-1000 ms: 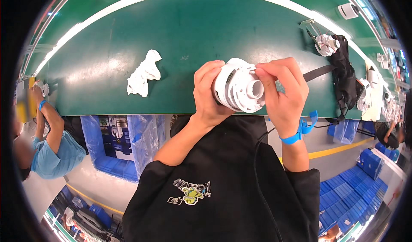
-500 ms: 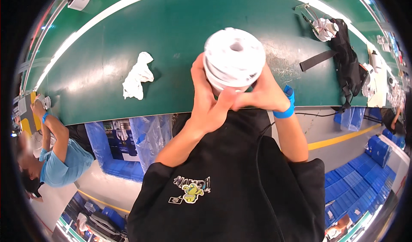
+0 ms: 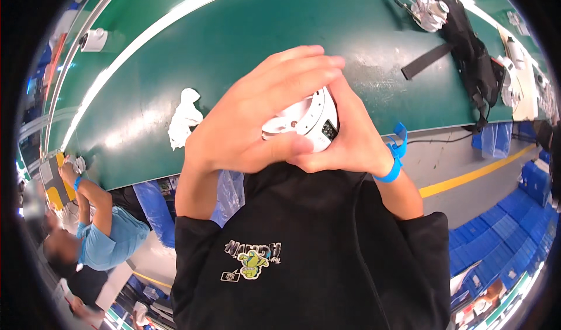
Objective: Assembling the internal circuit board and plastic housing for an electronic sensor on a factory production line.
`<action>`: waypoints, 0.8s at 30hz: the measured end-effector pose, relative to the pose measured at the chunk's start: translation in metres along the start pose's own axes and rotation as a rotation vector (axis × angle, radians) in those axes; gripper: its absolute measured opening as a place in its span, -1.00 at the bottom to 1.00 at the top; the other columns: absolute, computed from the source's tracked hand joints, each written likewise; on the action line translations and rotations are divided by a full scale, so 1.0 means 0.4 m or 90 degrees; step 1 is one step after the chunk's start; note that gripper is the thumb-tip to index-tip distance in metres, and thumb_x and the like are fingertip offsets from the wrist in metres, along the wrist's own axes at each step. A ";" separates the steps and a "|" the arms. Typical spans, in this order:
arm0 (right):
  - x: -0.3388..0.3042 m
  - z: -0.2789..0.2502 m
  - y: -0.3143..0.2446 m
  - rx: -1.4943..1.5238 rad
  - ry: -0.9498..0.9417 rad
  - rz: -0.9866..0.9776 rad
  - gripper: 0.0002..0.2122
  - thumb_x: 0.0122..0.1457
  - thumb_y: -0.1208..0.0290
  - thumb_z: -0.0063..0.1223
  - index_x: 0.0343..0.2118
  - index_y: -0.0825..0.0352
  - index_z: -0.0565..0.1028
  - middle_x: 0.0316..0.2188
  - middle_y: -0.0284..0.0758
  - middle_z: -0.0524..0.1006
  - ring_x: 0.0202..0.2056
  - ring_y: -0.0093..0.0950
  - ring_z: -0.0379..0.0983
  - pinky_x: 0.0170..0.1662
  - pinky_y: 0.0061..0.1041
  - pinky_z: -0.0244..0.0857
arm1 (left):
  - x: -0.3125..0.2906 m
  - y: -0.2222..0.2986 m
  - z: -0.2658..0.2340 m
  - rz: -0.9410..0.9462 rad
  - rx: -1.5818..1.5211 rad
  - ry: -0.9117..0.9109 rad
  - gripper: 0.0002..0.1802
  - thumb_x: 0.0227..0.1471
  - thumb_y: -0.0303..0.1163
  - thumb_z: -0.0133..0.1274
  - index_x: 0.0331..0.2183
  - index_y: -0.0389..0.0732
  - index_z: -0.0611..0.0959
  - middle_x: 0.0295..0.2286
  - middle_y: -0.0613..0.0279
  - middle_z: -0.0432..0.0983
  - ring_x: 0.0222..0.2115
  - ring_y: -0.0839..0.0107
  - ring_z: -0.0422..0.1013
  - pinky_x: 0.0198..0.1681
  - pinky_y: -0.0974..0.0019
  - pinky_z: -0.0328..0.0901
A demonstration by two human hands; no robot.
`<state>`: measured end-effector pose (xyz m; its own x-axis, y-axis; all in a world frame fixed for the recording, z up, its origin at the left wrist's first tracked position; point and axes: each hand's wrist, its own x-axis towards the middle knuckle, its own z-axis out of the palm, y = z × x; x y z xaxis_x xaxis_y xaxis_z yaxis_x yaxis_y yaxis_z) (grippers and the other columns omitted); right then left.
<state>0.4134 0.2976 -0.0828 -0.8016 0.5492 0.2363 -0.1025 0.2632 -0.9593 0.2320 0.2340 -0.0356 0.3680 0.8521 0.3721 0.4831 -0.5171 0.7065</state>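
Observation:
A round white housing (image 3: 312,118) is held up in front of my chest, over the near edge of the green table (image 3: 251,37). Its flat ring-shaped face shows, with a small dark label on one side. My left hand (image 3: 251,113) wraps over its left and far side, with the thumb along the near edge. Around its right side curls my right hand (image 3: 355,132), its thumb meeting the left one near the front. A blue band circles my right wrist. Fingers hide much of the housing. A crumpled white cloth (image 3: 185,118) lies on the table beyond my left forearm.
At the far right lie a black bag with a strap (image 3: 467,55) and a white device with wires (image 3: 430,14). A white camera-like unit (image 3: 93,40) stands far left. Another person in a blue shirt (image 3: 114,236) works at left. Blue bins (image 3: 497,236) sit on the right-hand floor.
The housing has been turned and lowered toward me, showing its ring-shaped face instead of its ridged end with a centre hole. My left hand has moved over its top. The view has shifted.

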 end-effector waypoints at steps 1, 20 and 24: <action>-0.008 0.001 0.002 0.009 0.006 0.004 -0.17 -0.36 0.23 0.39 0.02 0.45 0.22 -0.12 -0.14 0.32 -0.07 -0.23 0.33 0.00 -0.35 0.22 | 0.002 0.012 0.009 -0.022 -0.002 0.008 -0.17 -0.24 -0.07 0.28 0.04 -0.29 0.42 0.02 -0.06 0.35 0.06 -0.04 0.26 0.08 0.09 0.18; 0.056 -0.043 -0.015 0.571 0.102 0.167 -0.32 0.19 -0.02 -0.08 0.21 0.32 0.00 0.09 -0.25 0.20 0.08 -0.47 0.18 0.11 -0.46 0.13 | 0.028 -0.011 0.082 -0.102 0.023 0.237 0.41 -0.78 -0.02 0.53 0.13 -0.25 0.13 0.03 -0.04 0.15 0.05 0.06 0.14 0.07 0.07 0.14; 0.067 -0.052 0.031 0.585 0.054 0.167 -0.35 0.19 0.00 -0.08 0.22 0.27 0.01 0.06 -0.27 0.22 0.06 -0.47 0.19 0.10 -0.45 0.13 | 0.025 -0.040 0.079 -0.103 -0.002 0.249 0.41 -0.78 -0.01 0.53 0.13 -0.25 0.15 0.03 -0.03 0.16 0.05 0.06 0.15 0.07 0.08 0.14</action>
<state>0.4031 0.3321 -0.0850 -0.8233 0.5669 -0.0278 -0.3762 -0.5817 -0.7212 0.2531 0.2480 -0.0622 -0.0417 0.8890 0.4560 0.5071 -0.3744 0.7763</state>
